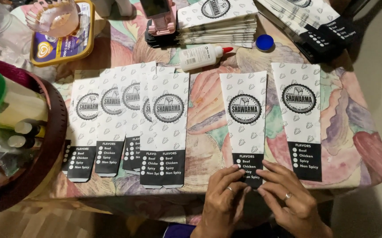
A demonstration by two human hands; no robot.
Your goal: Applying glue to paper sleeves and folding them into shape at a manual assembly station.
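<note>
The black lower end of a white paper sleeve (245, 128) at the tabletop's (208, 110) near edge is pinched by the left hand (223, 198) and right hand (288, 198).

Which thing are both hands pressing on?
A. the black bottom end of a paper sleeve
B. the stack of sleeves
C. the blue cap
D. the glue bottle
A: the left hand and right hand both rest on the black bottom end of the paper sleeve.

On my worktop (208, 110), overlapping sleeves (129, 128) lie at nine o'clock, the glue bottle (202, 56) at twelve, another sleeve (300, 119) at three.
</note>
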